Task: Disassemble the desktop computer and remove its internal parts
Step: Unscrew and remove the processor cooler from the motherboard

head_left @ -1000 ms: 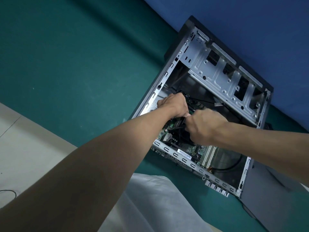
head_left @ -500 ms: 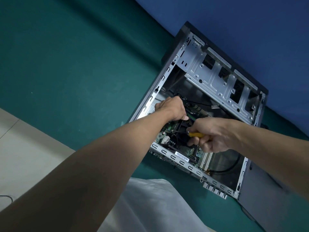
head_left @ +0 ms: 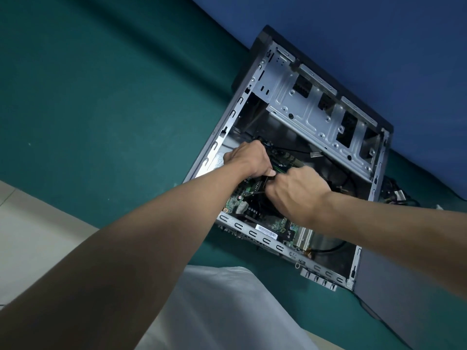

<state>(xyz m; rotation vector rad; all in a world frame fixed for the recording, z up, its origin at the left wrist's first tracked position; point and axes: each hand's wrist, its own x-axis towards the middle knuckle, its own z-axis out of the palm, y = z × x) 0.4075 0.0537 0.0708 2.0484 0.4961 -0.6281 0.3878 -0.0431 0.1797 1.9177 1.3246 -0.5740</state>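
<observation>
On the green desk (head_left: 101, 122), against a blue wall (head_left: 353, 34), the open case (head_left: 262, 240) lies on its side, right of centre. A white cloth (head_left: 227, 311) lies at the near edge. Inside the case, a bare metal drive cage (head_left: 316, 114) fills the far side and the green board (head_left: 235, 201) lies at the near left. Both hands meet over the board. The right hand (head_left: 295, 190) is a closed fist round a tool, of which only a thin dark shaft (head_left: 254, 192) shows, slanting down to the board. The left hand (head_left: 247, 161) has its fingers curled, thumb beside the shaft; I cannot tell what it grips. Loose cables (head_left: 396, 195) lie beyond the case's right end.
</observation>
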